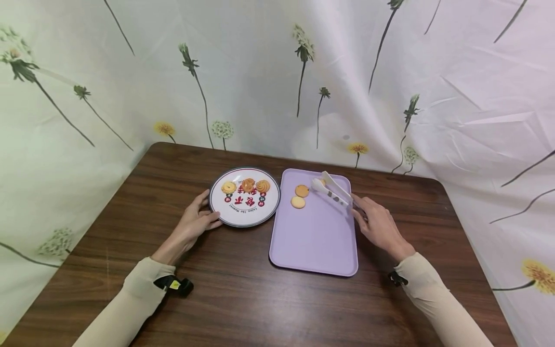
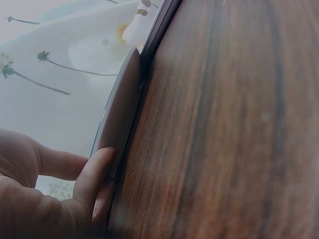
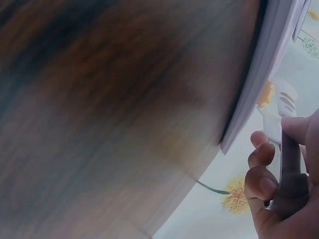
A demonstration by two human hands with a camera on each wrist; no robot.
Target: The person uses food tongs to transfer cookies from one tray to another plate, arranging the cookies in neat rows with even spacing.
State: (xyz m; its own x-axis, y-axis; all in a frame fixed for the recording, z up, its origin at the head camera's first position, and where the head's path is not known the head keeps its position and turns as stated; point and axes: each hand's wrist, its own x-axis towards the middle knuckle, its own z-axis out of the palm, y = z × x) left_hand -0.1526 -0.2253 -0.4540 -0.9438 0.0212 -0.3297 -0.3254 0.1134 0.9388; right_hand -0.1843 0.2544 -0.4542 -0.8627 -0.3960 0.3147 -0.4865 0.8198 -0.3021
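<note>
Left of ctr, plate [image 1: 269, 207] w/ 3 cookies [image 1: 262, 186] is pinched at rim by L hand [image 1: 197, 219]. Right of ctr, tongs [image 1: 331, 193] are gripped by R hand [image 1: 379, 224] over tray [image 1: 314, 241]; 2 cookies lie there, 1 apparently at tongs' tips. Judged approx. half done: 3 plated, 3 likely to go.

A curtained tabletop corner, room type unclear: 1 wood-grain table [image 1: 234, 303], dandelion-print cloth [image 1: 256, 82] behind.
</note>
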